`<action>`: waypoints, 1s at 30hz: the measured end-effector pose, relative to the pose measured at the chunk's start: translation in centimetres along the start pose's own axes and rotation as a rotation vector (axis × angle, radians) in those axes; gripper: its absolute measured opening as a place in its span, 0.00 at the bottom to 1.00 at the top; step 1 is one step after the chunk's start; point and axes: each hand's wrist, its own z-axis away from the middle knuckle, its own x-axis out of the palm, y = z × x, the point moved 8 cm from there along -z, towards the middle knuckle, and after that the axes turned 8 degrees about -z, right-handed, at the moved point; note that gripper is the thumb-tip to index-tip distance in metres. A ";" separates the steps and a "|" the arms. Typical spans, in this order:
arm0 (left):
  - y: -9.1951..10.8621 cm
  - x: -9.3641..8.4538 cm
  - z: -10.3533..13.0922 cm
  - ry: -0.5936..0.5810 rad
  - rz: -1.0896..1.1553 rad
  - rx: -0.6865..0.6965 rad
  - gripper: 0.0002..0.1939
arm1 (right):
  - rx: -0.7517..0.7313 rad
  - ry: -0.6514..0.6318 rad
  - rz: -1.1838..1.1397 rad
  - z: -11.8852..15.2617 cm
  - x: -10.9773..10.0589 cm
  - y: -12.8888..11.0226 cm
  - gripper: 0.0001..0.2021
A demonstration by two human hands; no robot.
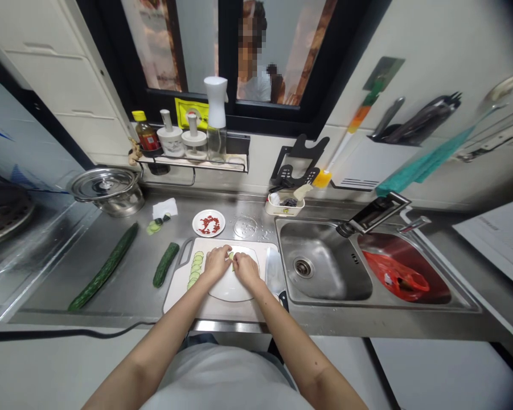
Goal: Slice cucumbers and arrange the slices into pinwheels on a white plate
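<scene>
Over a white plate [230,291] my left hand [216,261] and my right hand [246,269] meet, their fingertips pinched on a small pale green cucumber slice [231,257]. The plate rests on a white cutting board [181,289]. Left of my left hand, a column of overlapping cucumber slices [195,269] lies on the board. A kitchen knife [275,272] with a broad blade and black handle lies along the board's right edge, beside my right hand. Part of the plate's far side is hidden by my fingers.
A short cucumber piece [165,265] and a long cucumber [105,267] lie to the left. Behind the board stands a small plate with red bits [208,223]. At the right is a double sink [328,256] with a red bag [395,277]; a lidded steel pot [106,191] stands back left.
</scene>
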 end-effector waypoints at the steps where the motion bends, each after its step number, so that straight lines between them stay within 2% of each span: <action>1: 0.0 -0.1 0.0 0.006 -0.015 0.006 0.16 | 0.000 0.003 0.011 0.1 0.0 0.0 0.11; 6: -0.2 0.1 0.2 0.005 -0.062 0.008 0.13 | -0.028 0.033 0.109 1.2 0.4 0.1 0.13; 11: -0.4 0.4 0.1 -0.005 -0.076 0.005 0.13 | -0.025 -0.007 0.167 2.0 1.3 0.0 0.14; 30: -0.1 0.2 -1.2 0.035 -0.083 0.012 0.13 | 0.001 0.019 0.188 0.5 1.0 0.1 0.17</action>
